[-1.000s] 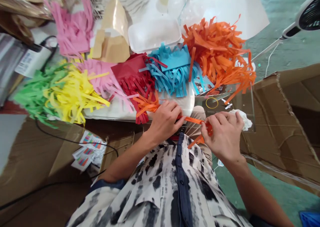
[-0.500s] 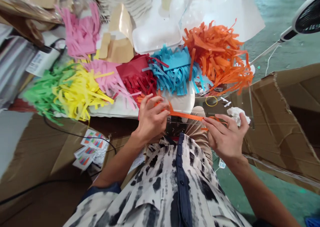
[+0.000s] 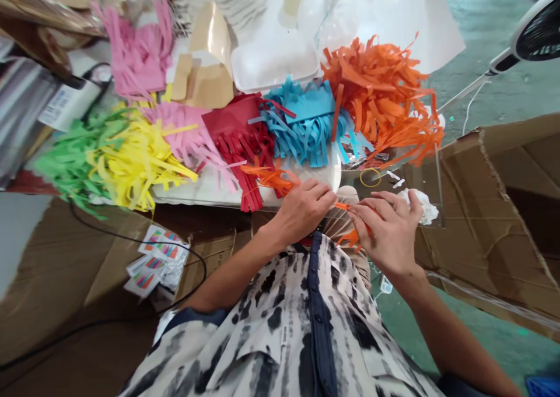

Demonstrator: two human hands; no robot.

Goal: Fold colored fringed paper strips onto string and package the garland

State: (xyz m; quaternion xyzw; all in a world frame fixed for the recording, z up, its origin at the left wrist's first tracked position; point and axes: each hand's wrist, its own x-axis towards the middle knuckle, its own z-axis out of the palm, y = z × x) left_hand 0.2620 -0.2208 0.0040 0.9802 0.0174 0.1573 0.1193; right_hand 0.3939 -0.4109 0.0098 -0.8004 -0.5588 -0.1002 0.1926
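Between my hands runs an orange paper tassel (image 3: 342, 206), twisted narrow in the middle. My left hand (image 3: 306, 206) is closed round one side of it, and its loose fringe (image 3: 273, 178) fans out to the left over the table edge. My right hand (image 3: 387, 228) pinches the other side close by, with more orange strips hanging below its fingers. Just beyond lie fringed tissue bundles: red (image 3: 236, 123), light blue (image 3: 306, 117) and a large orange heap (image 3: 380, 94). A crumpled white tissue (image 3: 422, 206) sits beside my right fingers.
Farther left are pink (image 3: 184, 132), yellow (image 3: 140, 158) and green (image 3: 83, 155) fringes. A white tray (image 3: 275, 65) and brown card (image 3: 205, 82) stand behind. A yellow rubber band (image 3: 370, 178) lies near the right table edge. Cardboard boxes (image 3: 494, 210) flank me; a fan (image 3: 540, 27) is at right.
My left hand has moved right along the orange tassel, close to my right hand. The stretch between them is shorter, and fringe now shows left of my left hand.
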